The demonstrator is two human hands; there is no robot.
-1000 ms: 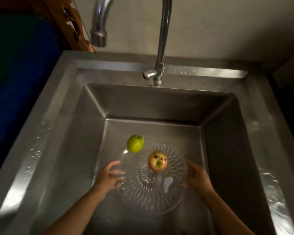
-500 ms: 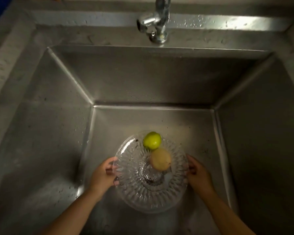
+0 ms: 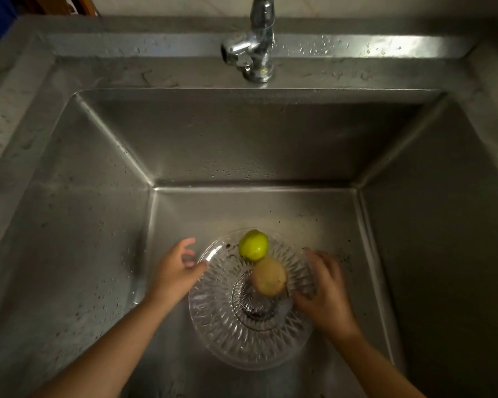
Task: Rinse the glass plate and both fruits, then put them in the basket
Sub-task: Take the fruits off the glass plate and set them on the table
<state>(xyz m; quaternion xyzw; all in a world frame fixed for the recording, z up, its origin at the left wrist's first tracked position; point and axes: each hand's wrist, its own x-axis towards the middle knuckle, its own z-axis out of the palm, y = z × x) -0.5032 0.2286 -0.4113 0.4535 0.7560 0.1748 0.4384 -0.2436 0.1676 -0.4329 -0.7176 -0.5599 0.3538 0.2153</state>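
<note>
A clear cut-glass plate [image 3: 230, 337] lies on the floor of the steel sink. Two fruits rest on it: a green one [image 3: 253, 245] near its far rim and a yellowish one [image 3: 269, 276] at its middle, the two touching. My left hand [image 3: 176, 272] hovers at the plate's left edge with fingers spread, holding nothing. My right hand [image 3: 327, 291] is over the plate's right rim, fingers apart and blurred, close beside the yellowish fruit. No basket is in view.
The deep steel sink [image 3: 98, 225] has steep walls on all sides. A chrome faucet [image 3: 255, 50] stands at the back rim; no water runs from it. Droplets and dark specks dot the sink floor.
Both hands have let go of the plate's rim. The left hand opened and drew slightly off the left edge; the right hand moved inward over the plate toward the yellowish fruit.
</note>
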